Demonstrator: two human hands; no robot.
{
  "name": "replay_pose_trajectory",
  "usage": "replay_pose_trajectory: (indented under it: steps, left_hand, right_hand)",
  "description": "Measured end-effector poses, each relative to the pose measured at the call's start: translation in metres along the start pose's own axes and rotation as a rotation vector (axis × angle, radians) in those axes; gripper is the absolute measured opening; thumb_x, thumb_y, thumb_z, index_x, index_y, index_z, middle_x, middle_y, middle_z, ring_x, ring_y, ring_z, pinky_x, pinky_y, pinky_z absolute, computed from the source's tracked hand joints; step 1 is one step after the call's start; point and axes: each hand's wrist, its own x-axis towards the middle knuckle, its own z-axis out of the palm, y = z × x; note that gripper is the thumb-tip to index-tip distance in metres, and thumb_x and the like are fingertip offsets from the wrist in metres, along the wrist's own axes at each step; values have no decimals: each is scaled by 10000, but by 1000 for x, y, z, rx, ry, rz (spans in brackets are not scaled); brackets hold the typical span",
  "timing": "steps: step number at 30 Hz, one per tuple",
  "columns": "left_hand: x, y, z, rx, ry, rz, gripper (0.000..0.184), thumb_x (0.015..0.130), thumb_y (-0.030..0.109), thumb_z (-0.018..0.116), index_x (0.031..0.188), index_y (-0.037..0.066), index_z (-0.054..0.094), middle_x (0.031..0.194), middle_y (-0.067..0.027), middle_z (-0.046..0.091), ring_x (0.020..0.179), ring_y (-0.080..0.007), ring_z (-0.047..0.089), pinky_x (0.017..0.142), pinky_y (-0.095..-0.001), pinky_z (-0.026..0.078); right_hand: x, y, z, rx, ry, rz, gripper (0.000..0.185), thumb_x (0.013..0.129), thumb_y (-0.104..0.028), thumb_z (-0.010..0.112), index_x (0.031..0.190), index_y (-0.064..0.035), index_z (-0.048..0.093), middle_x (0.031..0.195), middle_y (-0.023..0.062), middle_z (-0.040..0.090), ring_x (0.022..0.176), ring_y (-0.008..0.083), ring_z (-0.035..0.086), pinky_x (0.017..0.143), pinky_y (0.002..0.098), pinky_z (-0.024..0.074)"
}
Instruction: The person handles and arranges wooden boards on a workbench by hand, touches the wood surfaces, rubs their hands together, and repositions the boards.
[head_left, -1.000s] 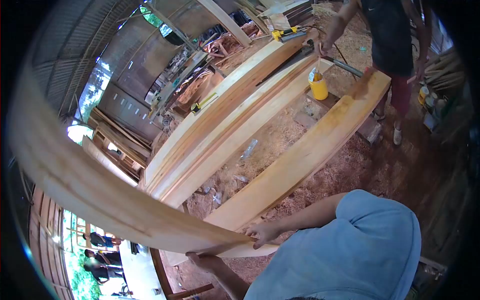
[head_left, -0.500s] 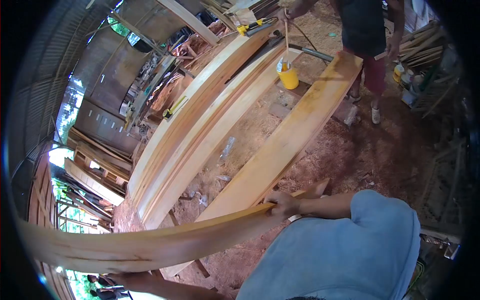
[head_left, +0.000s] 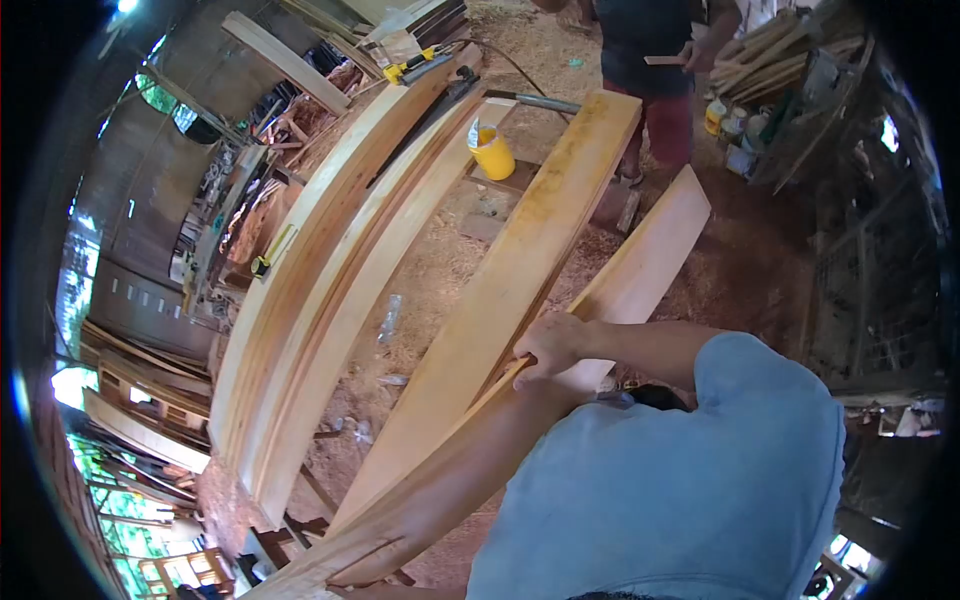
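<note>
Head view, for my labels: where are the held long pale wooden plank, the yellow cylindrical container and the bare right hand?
Long pale wooden plank (head_left: 468, 478), head view: lower broad face.
Yellow cylindrical container (head_left: 492, 158), head view: side wall.
Bare right hand (head_left: 555, 342), head view: back of hand.

On my feed I see a light blue shirt (head_left: 660, 470), its cloth softly creased and unpatterned where it shows, with a short, loose sleeve (head_left: 755, 365). Beyond the cuff the forearm (head_left: 645, 348) is bare, as is the right hand (head_left: 553, 343).
</note>
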Motion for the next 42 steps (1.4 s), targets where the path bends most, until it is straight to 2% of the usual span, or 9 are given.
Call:
replay_pose_trajectory:
  steps: [9, 19, 24, 26, 28, 33, 34, 36, 42]
  left_hand:
    - [-13, -28, 22, -19, -29, -123, 635, 914, 452, 634, 1277, -62, 546, 1198, -172, 618, 1007, -300, 644, 849, -455, 559]
    - [-10, -49, 27, -70, 56, -215, 670, 895, 455, 664, 1271, -84, 537, 1176, -172, 628, 974, -289, 652, 829, -434, 565]
    - [-3, -64, 18, -165, 152, -268, 688, 886, 457, 680, 1268, -95, 533, 1165, -172, 632, 958, -283, 656, 820, -424, 567]
    - [-7, -76, 0, -270, 263, -316, 695, 882, 458, 686, 1267, -100, 531, 1160, -172, 634, 951, -281, 658, 816, -420, 569]
    - [-19, -85, -5, -393, 436, -367, 703, 878, 459, 692, 1266, -104, 529, 1156, -172, 636, 945, -279, 659, 812, -416, 570]
    - [-19, -101, -3, -716, 774, -506, 721, 869, 461, 707, 1263, -115, 525, 1145, -172, 641, 928, -273, 663, 802, -405, 573]
    - [-13, -122, -2, -816, 795, -415, 697, 878, 445, 701, 1267, -106, 528, 1160, -176, 636, 952, -272, 656, 823, -403, 562]
    - [-1, -136, 5, -919, 815, -304, 672, 886, 429, 695, 1272, -96, 530, 1175, -181, 631, 976, -272, 649, 844, -400, 552]
    - [26, -149, 18, -695, 826, -283, 613, 913, 387, 668, 1302, -66, 530, 1179, -197, 633, 1051, -281, 625, 908, -407, 512]
  right_hand:
    - [44, 21, -14, 14, 148, -136, 583, 771, -640, 624, 777, -63, 708, 762, 193, 681, 759, 391, 663, 694, 472, 508]
    - [104, 33, -20, -80, 106, -16, 531, 830, -568, 576, 747, -66, 729, 745, 204, 675, 742, 381, 659, 737, 490, 485]
    - [120, 50, -22, -40, 410, -111, 498, 834, -525, 598, 695, -62, 716, 782, 187, 684, 791, 362, 661, 738, 475, 499]
    - [131, 70, 3, -43, 649, -315, 392, 823, -434, 661, 760, -50, 710, 856, 162, 670, 834, 368, 635, 726, 491, 493]
    - [129, 71, 20, -126, 605, -293, 254, 808, -274, 706, 938, -57, 684, 987, 157, 640, 953, 368, 588, 814, 490, 468]
    - [129, 50, 29, -234, 464, -167, 388, 883, -330, 622, 1130, -35, 666, 1235, 178, 608, 1180, 392, 502, 1042, 495, 339]
    - [130, 50, 29, -239, 439, -104, 398, 890, -341, 614, 1155, -46, 654, 1280, 177, 587, 1242, 381, 478, 1080, 497, 302]
    - [135, 67, 30, -258, 412, -128, 407, 893, -342, 613, 1169, -45, 647, 1302, 171, 577, 1255, 377, 470, 1085, 503, 291]
    - [162, 75, 26, -188, 334, -91, 397, 905, -347, 600, 1135, -29, 660, 1274, 168, 602, 1223, 365, 509, 1075, 501, 308]
